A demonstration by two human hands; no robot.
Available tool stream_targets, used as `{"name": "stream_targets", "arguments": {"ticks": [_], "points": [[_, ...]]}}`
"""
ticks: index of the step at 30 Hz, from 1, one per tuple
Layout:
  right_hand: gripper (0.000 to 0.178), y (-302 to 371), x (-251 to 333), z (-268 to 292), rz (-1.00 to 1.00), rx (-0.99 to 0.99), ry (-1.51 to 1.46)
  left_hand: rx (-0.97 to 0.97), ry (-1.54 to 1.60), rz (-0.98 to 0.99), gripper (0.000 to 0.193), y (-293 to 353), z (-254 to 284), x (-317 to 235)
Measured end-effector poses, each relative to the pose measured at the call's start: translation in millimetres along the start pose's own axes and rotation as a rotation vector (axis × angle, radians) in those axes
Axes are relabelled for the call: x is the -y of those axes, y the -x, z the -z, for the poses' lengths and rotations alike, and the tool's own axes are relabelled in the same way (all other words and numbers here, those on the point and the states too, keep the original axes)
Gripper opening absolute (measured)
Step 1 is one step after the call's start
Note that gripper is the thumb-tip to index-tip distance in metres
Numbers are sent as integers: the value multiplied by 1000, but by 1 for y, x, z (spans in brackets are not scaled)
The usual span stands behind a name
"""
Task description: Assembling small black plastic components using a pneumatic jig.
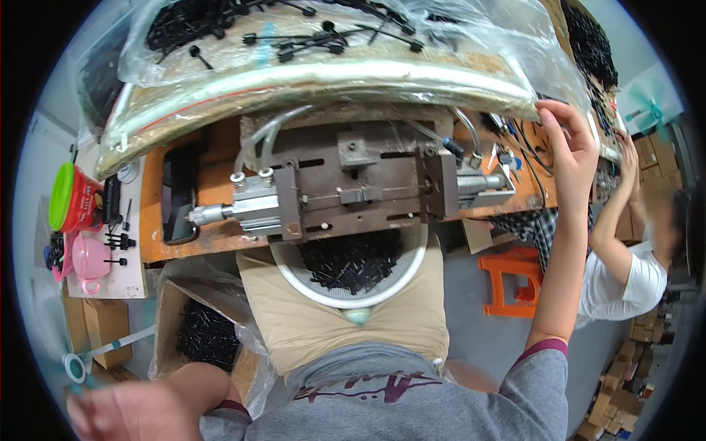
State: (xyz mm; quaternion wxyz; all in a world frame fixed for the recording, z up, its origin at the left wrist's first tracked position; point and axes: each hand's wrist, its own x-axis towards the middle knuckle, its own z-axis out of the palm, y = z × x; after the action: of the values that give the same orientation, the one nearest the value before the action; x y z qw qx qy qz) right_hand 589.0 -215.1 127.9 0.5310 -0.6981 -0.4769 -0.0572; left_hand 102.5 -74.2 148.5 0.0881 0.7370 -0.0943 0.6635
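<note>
My right hand (572, 147) is raised at the right, its thumb and fingers closed on the front corner of a raised tray (331, 73) with a white, plastic-wrapped rim. Thin black stems with knobbed ends (331, 40) lie on that tray. At the lower left, my left hand (136, 411) is smeared by motion, so its fingers cannot be read. Below the tray stands a metal clamping fixture (360, 173) with an air cylinder (254, 206) at its left side. A white mesh basket (294, 283) of short black pieces (353, 264) sits at my lap.
An open carton (165, 323) of black pieces stands left of my legs. A phone (179, 195) lies on the orange bench (152, 213). Farther left are a pink cup (90, 256) and a red tub (82, 202). At right are an orange stool (507, 283) and another person (625, 287).
</note>
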Motion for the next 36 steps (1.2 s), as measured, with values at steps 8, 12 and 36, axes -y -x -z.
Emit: {"name": "stream_targets", "arguments": {"ticks": [8,12,36], "points": [[16,-70,51,-112,499,261,457,242,-126,534,18,4,-111,70],[20,-88,26,-145,409,308,535,367,-307,391,22,-10,-145,130],[19,17,71,-106,520,33,226,872,-360,534,25,-10,-213,260]]}}
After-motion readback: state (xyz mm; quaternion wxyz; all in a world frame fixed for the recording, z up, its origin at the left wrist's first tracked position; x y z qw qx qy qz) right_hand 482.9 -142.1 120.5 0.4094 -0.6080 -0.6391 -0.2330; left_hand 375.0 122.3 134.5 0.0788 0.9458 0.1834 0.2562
